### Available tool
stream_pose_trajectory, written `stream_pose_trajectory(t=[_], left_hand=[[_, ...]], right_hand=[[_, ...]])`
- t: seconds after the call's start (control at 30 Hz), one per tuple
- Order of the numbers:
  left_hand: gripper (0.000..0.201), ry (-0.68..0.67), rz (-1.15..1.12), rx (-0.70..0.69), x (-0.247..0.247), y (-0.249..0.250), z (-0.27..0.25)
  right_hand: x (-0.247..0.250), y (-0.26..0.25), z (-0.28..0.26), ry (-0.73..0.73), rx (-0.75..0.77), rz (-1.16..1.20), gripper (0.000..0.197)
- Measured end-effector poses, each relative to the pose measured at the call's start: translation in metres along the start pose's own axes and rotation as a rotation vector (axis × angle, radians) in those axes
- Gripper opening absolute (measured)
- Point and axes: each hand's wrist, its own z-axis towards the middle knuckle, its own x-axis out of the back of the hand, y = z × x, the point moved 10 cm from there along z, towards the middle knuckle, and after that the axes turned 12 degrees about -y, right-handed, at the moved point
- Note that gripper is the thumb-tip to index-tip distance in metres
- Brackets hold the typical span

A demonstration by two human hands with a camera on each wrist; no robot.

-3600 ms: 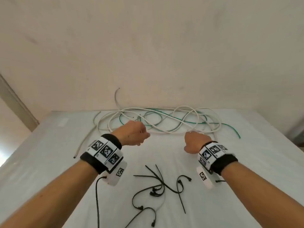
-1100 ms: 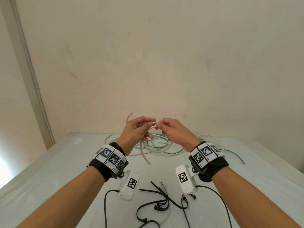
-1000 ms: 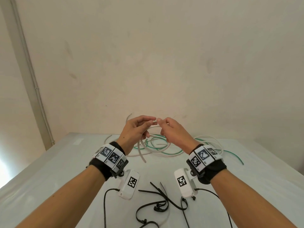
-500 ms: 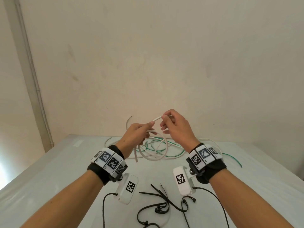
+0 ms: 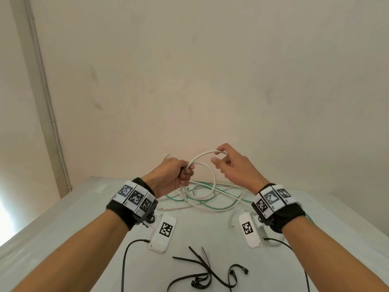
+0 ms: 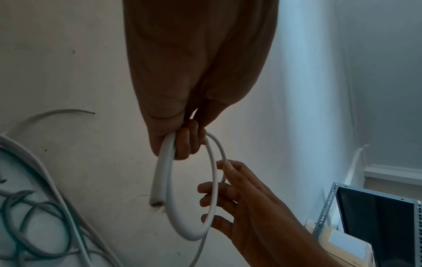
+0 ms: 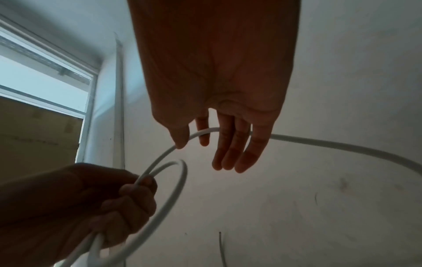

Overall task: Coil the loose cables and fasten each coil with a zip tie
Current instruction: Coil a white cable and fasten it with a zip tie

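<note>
A white cable [image 5: 202, 155] is raised above the table [image 5: 84, 218], bent into two small loops. My left hand [image 5: 183, 171] grips the loops where they cross; the cut end [image 6: 156, 203] hangs just below its fist [image 6: 182, 140]. To the right, my right hand [image 5: 217, 155] holds the top of the outer loop between thumb and index finger, its other fingers [image 7: 228, 153] straight. The rest of the white cable [image 5: 237, 199] trails down to a tangle with a green cable [image 5: 210, 207] at the table's back. Several black zip ties [image 5: 202, 268] lie near the front.
A bare wall stands right behind the table. Black leads [image 5: 124, 260] from the wrist cameras hang over the table's front. A metal rack with a dark panel [image 6: 376, 216] is off to the right, and a window [image 7: 34, 72] to the left.
Both hands rose from the table with the white cable's end. In the last half second my right hand swept the cable round into a second loop and my left fist closed on it.
</note>
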Motion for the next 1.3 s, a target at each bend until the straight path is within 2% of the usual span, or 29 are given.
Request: stream_pose_trajectory(t=[0.1, 0.23, 0.4, 0.47, 0.63, 0.83, 0.93, 1.03, 1.1, 1.17, 1.23, 1.3], left_hand=[[0.028, 0.004, -0.012, -0.015, -0.012, 0.009, 0.007], [0.022, -0.011, 0.009, -0.008, -0.022, 0.007, 0.014], [0.026, -0.004, -0.11, -0.037, -0.018, -0.001, 0.019], [0.03, -0.02, -0.13, -0.086, -0.02, 0.002, 0.018], [0.038, -0.047, -0.125, -0.151, -0.024, 0.008, 0.013], [0.043, -0.021, -0.201, -0.18, -0.02, 0.023, 0.007], [0.046, -0.002, -0.275, -0.186, -0.018, 0.03, 0.005], [0.046, 0.017, -0.228, -0.18, -0.02, 0.034, 0.004], [0.044, 0.002, -0.201, -0.197, -0.024, 0.038, 0.002], [0.042, 0.004, -0.211, -0.234, -0.024, 0.042, 0.003], [0.04, 0.016, -0.256, -0.27, -0.022, 0.045, 0.004], [0.04, 0.054, -0.312, -0.288, -0.017, 0.045, 0.006]], right_hand=[[0.011, -0.01, 0.003, 0.012, 0.055, -0.095, 0.02], [0.027, -0.014, 0.011, 0.03, 0.047, -0.197, 0.031], [0.06, -0.019, 0.006, 0.259, -0.014, -0.302, 0.042], [0.063, -0.014, 0.003, 0.294, -0.06, -0.292, 0.044], [0.044, -0.003, 0.0, 0.24, -0.136, -0.261, 0.046], [0.016, -0.015, 0.006, 0.11, -0.008, -0.157, 0.042], [0.006, -0.013, 0.011, 0.052, -0.046, -0.144, 0.041], [-0.004, -0.012, 0.011, -0.003, -0.105, -0.131, 0.027], [-0.006, -0.019, 0.005, 0.034, -0.104, -0.01, 0.018], [0.003, -0.035, -0.009, 0.206, -0.034, 0.073, 0.023], [0.007, -0.06, -0.028, 0.351, 0.109, 0.034, 0.024], [-0.011, -0.084, -0.037, 0.265, 0.238, -0.045, 0.028]])
